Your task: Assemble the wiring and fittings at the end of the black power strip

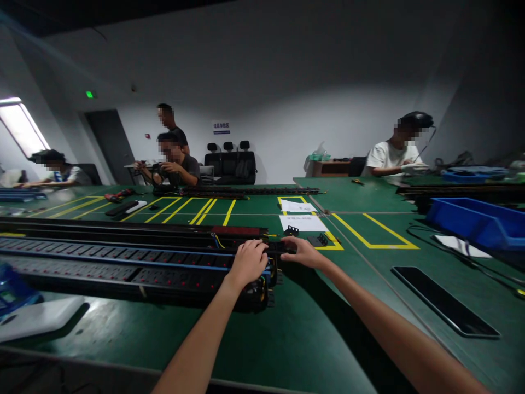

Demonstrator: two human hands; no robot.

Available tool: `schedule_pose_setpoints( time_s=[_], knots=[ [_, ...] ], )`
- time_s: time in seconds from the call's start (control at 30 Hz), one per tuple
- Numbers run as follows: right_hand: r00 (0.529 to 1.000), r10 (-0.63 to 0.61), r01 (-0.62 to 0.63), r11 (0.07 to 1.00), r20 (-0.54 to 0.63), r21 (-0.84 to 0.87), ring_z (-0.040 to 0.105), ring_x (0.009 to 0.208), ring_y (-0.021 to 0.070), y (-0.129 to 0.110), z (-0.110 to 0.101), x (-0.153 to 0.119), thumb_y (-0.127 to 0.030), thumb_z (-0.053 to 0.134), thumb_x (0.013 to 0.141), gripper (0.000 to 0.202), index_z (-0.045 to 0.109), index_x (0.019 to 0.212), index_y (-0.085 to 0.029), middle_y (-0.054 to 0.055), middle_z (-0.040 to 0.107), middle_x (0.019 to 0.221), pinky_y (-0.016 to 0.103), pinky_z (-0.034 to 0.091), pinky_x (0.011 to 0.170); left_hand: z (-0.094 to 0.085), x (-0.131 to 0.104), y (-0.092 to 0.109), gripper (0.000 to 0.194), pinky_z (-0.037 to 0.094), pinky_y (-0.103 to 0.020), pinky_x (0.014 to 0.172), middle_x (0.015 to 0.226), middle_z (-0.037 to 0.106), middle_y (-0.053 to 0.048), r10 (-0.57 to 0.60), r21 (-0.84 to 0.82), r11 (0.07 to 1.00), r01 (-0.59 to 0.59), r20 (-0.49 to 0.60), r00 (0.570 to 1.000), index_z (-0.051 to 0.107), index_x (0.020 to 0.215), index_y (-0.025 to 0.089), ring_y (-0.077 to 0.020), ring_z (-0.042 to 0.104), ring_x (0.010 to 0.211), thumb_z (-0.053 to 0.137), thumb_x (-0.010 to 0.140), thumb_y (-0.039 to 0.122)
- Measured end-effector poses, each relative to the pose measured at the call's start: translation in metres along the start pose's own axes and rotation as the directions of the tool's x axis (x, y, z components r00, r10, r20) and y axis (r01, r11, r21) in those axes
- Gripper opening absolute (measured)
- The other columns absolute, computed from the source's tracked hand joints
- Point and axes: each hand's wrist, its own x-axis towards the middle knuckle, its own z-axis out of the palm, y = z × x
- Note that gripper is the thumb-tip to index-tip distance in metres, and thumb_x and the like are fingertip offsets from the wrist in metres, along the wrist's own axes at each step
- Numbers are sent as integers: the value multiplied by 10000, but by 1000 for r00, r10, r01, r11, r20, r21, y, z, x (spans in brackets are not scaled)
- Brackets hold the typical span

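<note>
Several long black power strips (168, 278) with rows of sockets, small red marks and blue edges lie side by side across the green table, their ends toward me at the right. Over the right end of one strip, my left hand (251, 261) is laid with its fingers bent down onto it. My right hand (301, 253) is at the tip of that strip, thumb and fingers curved around a small black end piece (279, 249), mostly hidden. Loose coloured wires (217, 241) stick out behind my left hand. Small black brackets (318, 241) lie beyond my right hand.
White paper sheets (302, 223) lie behind the hands within yellow tape lines. At right are a dark flat tablet-like panel (445, 301) and a blue bin (478, 221) with cables. A white device (41, 318) lies front left. Several people work around the table.
</note>
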Motion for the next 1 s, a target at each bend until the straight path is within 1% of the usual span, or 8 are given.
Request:
schedule_pose_setpoints(
  time_s=[0.1,0.23,0.47,0.57,0.67,0.77,0.87,1.0],
  knots=[
    [995,-25,19,998,-99,-63,657,1058,261,6,-11,-11,-479,702,812,577,607,1290,-170,125,690,1188,404,512,924,1,1,-1,355,377,-443,1092,1367,593,-74,-12,8,1000,12,26,1000,627,1251,216,-251,489,1290,430,964,285],
    [958,-45,-21,974,-284,-225,649,1036,253,16,-21,-25,-431,470,963,380,684,1152,-181,114,705,1126,398,493,918,0,2,-1,368,373,-437,1103,1380,588,-75,-11,33,999,9,59,998,627,1264,214,-254,486,1300,419,974,305],
    [990,-62,-21,830,-130,-557,598,984,236,6,-16,-35,-336,615,897,234,720,1042,-185,99,688,1024,336,446,884,-6,5,1,398,375,-431,1111,1408,572,-73,-10,57,998,4,98,995,621,1286,211,-253,472,1330,384,993,339],
    [979,-8,-125,770,-205,-626,576,977,230,-1,-11,-33,-225,578,903,173,724,988,-188,102,667,988,317,430,873,-6,7,0,403,366,-429,1122,1406,575,-76,-1,58,998,-5,101,995,620,1289,203,-250,476,1329,388,992,345],
    [958,-13,-169,784,-288,-597,567,983,220,-5,-4,-33,-194,554,909,185,701,1021,-183,99,642,987,299,428,867,-6,8,-1,403,365,-431,1124,1400,580,-79,3,59,998,-9,105,994,623,1288,198,-250,481,1326,394,990,342],
    [943,-64,-117,854,-327,-507,589,957,188,-10,5,-32,-165,501,932,236,665,1100,-185,81,636,1008,269,437,842,-6,8,0,402,367,-435,1123,1400,580,-82,5,64,998,-11,103,995,625,1289,199,-253,481,1327,401,988,342],
    [941,-96,-64,891,-324,-450,614,901,177,-13,13,-32,-172,501,931,238,667,1100,-191,71,657,999,264,445,801,-7,7,1,400,363,-432,1128,1396,584,-84,8,68,998,-15,95,995,627,1289,198,-252,483,1327,402,988,337],
    [960,-40,-74,919,-277,-388,648,803,179,-11,17,-30,-185,555,892,200,709,1019,-186,59,721,901,257,449,736,-6,6,1,404,367,-433,1125,1402,579,-87,7,71,997,-13,93,996,626,1291,199,-250,481,1330,391,992,336]
  ],
)
